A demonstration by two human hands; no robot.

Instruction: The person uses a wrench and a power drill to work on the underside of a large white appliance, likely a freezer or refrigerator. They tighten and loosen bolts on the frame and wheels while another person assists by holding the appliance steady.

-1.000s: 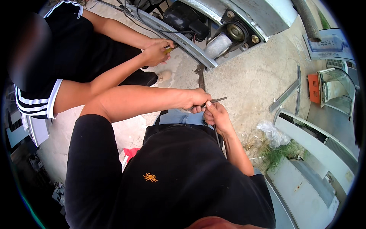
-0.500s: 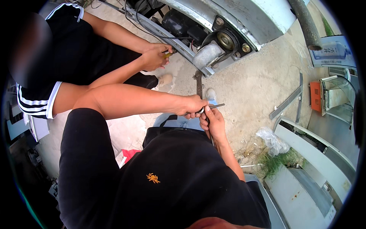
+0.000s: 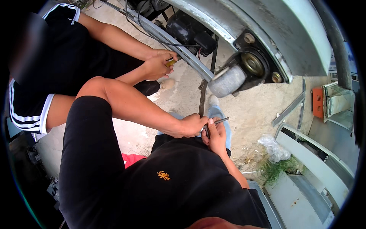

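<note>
Pinched a thin metal rod (image 3: pixel 222 120) between thumb and fingers of the right hand (image 3: pixel 216 138), below the wheel (image 3: pixel 228 81); saw only the bare tip, with the rest lost behind the fingers. Had the left hand (image 3: pixel 190 126) just beside it, also below the wheel, with knuckles bent; could not tell the state of that grip or its contents from the back of the hand. Between both hands, spotted a small dark piece (image 3: pixel 206 131), too covered to name. Left of the wheel, saw a co-worker's hands (image 3: pixel 157 65) around something yellow (image 3: pixel 171 63), mostly hidden by fingers. Below the wheel, made out a flat dark bar (image 3: pixel 202 98), with lower end hidden behind the left hand. Above and left of the wheel, noticed a black motor (image 3: pixel 187 28), partly shadowed. Above and right of the wheel, glimpsed a pipe (image 3: pixel 337 45), cut off at the top.
</note>
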